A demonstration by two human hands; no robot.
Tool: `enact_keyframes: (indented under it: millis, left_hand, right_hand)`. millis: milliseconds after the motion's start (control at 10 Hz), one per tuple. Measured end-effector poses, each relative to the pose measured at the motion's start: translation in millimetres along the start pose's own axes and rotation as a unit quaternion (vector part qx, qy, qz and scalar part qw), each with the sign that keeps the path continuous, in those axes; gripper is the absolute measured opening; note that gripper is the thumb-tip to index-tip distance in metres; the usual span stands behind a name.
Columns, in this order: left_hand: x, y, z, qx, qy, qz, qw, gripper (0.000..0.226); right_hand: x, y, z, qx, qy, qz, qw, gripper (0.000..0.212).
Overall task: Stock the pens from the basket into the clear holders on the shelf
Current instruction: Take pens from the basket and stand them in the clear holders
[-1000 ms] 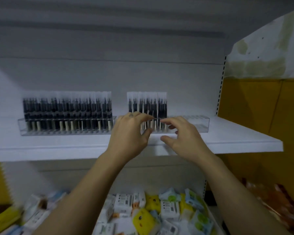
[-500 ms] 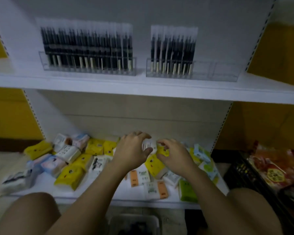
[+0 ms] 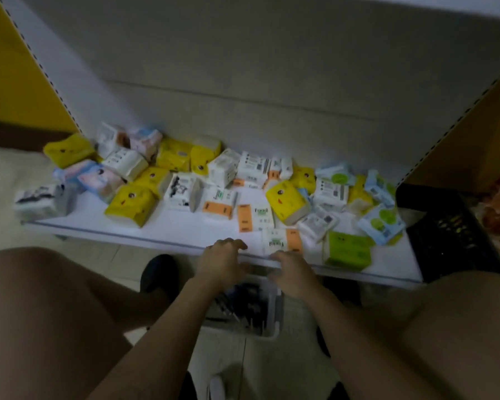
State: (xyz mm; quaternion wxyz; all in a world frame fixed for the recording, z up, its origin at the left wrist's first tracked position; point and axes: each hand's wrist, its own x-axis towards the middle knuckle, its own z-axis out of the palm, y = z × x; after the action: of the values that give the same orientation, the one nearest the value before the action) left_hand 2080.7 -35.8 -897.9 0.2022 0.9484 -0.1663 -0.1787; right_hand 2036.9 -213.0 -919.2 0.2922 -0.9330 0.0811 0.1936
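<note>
A pale plastic basket (image 3: pixel 273 327) stands on the floor between my knees, under the front edge of the low shelf. Dark pens (image 3: pixel 243 304) lie inside it, blurred. My left hand (image 3: pixel 221 262) hovers above the basket's far left side, fingers apart and holding nothing. My right hand (image 3: pixel 293 274) hovers over its far right side, also with spread, empty fingers. The clear holders and the upper shelf are out of view.
The low white shelf (image 3: pixel 168 226) carries several tissue packs, yellow (image 3: pixel 130 204), white-and-orange (image 3: pixel 282 241) and green (image 3: pixel 347 251). A black crate (image 3: pixel 448 232) stands at the right. My bare knees frame the floor at left and right.
My view has swung down from the upper shelf with the pen holders to the floor. Both hands have dropped from the holder, past the low shelf, to just above the basket.
</note>
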Motion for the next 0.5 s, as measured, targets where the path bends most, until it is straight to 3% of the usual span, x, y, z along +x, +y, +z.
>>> enact_keyframes:
  millis: [200,300,500]
  left_hand:
    - [3,-35,59,-0.071,-0.092,-0.085,0.99,0.034]
    - [7,-52,83,-0.049,-0.158,-0.112,0.98,0.028]
    - [9,-81,121,0.006,-0.237,-0.134,0.962,0.039]
  right_hand:
    - [1,36,57,0.005,-0.134,0.057,0.989,0.034]
    - [13,46,75,0.013,-0.161,0.079,0.984,0.027]
    - [31,60,92,-0.001,-0.177,0.125,0.976,0.03]
